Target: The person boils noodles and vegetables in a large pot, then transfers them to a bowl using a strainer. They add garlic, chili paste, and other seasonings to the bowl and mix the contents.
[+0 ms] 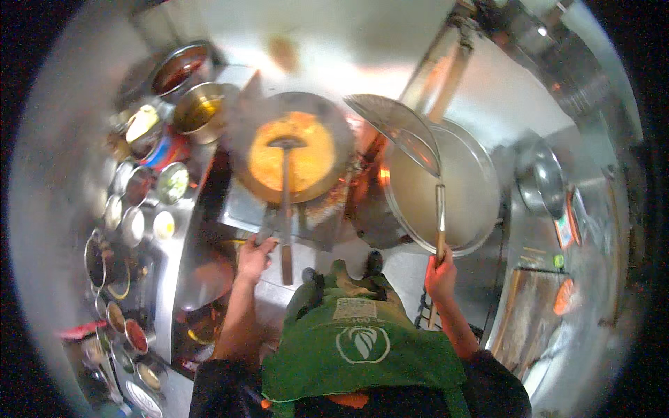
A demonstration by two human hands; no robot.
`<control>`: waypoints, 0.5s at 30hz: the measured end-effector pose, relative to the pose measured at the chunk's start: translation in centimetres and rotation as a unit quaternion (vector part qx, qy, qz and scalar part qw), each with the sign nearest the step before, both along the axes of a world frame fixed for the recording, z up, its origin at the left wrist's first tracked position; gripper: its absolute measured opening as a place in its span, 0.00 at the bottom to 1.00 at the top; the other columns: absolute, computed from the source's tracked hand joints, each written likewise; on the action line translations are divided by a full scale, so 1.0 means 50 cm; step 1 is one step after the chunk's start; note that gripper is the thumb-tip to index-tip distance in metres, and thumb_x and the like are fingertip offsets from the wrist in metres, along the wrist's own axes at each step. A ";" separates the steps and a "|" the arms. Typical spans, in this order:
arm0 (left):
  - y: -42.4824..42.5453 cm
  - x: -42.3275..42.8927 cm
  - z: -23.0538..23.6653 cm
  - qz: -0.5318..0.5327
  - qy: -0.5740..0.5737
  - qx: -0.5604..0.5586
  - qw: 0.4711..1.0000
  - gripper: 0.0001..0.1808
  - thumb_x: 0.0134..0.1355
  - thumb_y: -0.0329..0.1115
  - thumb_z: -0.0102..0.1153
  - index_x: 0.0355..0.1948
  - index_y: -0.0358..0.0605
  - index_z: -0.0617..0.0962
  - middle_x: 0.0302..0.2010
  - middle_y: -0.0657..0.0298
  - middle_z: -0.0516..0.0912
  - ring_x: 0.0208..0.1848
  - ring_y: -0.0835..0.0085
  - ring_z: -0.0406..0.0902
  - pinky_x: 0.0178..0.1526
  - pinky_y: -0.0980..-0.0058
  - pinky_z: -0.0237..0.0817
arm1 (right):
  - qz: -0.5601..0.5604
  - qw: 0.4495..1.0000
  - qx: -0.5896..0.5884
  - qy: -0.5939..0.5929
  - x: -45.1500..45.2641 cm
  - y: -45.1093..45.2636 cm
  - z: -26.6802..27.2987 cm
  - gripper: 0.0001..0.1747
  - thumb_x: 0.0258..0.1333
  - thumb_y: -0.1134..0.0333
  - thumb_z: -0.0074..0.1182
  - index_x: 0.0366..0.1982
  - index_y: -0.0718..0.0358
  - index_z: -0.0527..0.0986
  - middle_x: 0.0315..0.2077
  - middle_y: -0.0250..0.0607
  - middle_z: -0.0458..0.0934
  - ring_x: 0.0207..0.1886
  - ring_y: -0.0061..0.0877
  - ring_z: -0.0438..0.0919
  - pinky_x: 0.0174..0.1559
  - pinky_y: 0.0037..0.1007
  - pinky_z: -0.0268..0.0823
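A wok (pixel 241 157) holds an orange-yellow liquid (pixel 313 151) with a blurred surface. My left hand (pixel 255 259) grips the wok's handle (pixel 268 225) at the near side, around something grey that may be a cloth. A wok ladle (pixel 286 209) rests with its head in the liquid, and its wooden grip end juts out beside my left hand, untouched. My right hand (pixel 440 274) holds a large wire skimmer (pixel 400 133) by its wooden-ended handle. The skimmer's bowl is tilted over the left rim of a wide pot (pixel 454 196) of cloudy, pale liquid.
Metal pots of red sauce (pixel 180 73) and yellow oil (pixel 204 109) stand at the far left. Several seasoning bowls (pixel 172 183) line the left counter. Glowing light shows between wok and pot. At right are a metal bowl (pixel 541 177) and a wooden cutting board (pixel 528 313).
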State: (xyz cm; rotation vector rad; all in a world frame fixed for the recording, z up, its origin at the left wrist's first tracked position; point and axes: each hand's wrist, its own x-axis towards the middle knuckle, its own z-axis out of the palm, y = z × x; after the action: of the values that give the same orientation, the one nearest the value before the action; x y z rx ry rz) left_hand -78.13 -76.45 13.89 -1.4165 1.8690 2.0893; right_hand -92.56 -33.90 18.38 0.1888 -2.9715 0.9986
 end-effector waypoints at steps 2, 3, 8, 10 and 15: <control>0.005 -0.004 0.007 0.023 0.005 0.030 0.999 0.09 0.61 0.36 0.61 0.38 0.42 0.80 0.25 0.67 0.78 0.17 0.83 0.67 0.16 0.82 0.56 | -0.045 0.998 0.026 -0.025 -0.013 0.105 -0.006 0.23 0.57 0.66 0.53 0.53 0.68 0.66 0.38 0.61 0.78 0.40 0.52 0.79 0.41 0.45 0.72; 0.007 -0.004 0.006 0.023 -0.005 0.018 1.000 0.09 0.62 0.36 0.61 0.37 0.41 0.80 0.24 0.67 0.79 0.17 0.82 0.69 0.15 0.81 0.55 | -0.068 0.996 0.036 -0.043 -0.029 0.152 -0.019 0.22 0.57 0.67 0.53 0.51 0.69 0.66 0.37 0.61 0.78 0.40 0.53 0.79 0.41 0.45 0.72; 0.015 0.034 -0.066 0.132 0.105 0.054 0.984 0.35 0.67 0.66 0.37 0.51 0.43 0.76 0.30 0.65 0.80 0.21 0.79 0.72 0.21 0.82 0.59 | -0.138 0.984 0.071 -0.091 -0.274 0.300 -0.191 0.20 0.54 0.71 0.51 0.50 0.67 0.69 0.36 0.53 0.80 0.35 0.46 0.81 0.35 0.42 0.71; 0.036 0.088 -0.118 0.264 0.152 0.128 0.944 0.35 0.67 0.68 0.35 0.48 0.46 0.76 0.28 0.67 0.78 0.22 0.78 0.71 0.22 0.79 0.60 | -0.192 0.968 0.092 -0.131 -0.365 0.327 -0.266 0.19 0.52 0.71 0.52 0.48 0.66 0.71 0.35 0.52 0.80 0.35 0.45 0.81 0.35 0.43 0.71; 0.239 0.295 -0.223 0.414 0.045 0.141 0.898 0.32 0.64 0.69 0.40 0.34 0.51 0.77 0.22 0.69 0.74 0.22 0.74 0.68 0.25 0.73 0.62 | 0.255 0.838 0.400 -0.270 -0.498 0.364 -0.345 0.06 0.48 0.70 0.56 0.27 0.65 0.78 0.22 0.51 0.79 0.28 0.40 0.81 0.30 0.40 0.71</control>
State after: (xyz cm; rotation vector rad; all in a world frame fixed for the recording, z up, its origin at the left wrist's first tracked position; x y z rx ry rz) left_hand -63.36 -64.51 2.76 -2.3185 0.9458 2.6183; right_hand -117.48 -15.68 1.13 0.8549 -3.7611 -0.3977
